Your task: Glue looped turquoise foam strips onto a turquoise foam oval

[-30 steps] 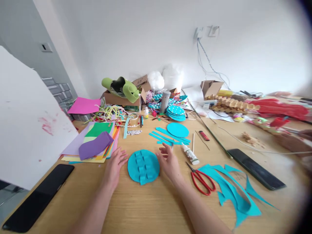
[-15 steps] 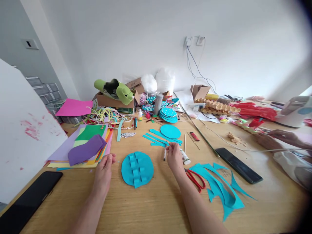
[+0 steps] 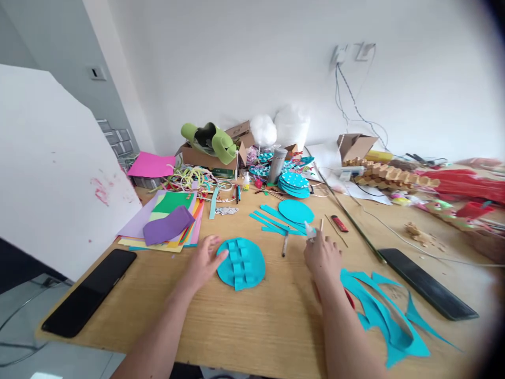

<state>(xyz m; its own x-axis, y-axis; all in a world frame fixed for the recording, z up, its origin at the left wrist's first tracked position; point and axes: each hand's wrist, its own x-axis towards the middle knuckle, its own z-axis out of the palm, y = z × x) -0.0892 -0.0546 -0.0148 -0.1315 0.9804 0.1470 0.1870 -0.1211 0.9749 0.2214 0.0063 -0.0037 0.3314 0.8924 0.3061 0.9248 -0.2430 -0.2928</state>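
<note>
While the left hand [image 3: 204, 261] lies flat with fingers spread, its fingertips touching the left edge of the round turquoise foam disc with woven strips [image 3: 241, 262] near the front middle of the wooden table [image 3: 252, 326], the right hand [image 3: 322, 258] curls its fingers around a small white glue bottle [image 3: 310, 230], just beside loose turquoise foam strips [image 3: 272, 220] and a pen [image 3: 284, 245].

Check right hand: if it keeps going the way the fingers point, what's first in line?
The right hand already covers the glue bottle; straight beyond lie the teal strips and teal disc, probably first, though depth is unclear.
</note>
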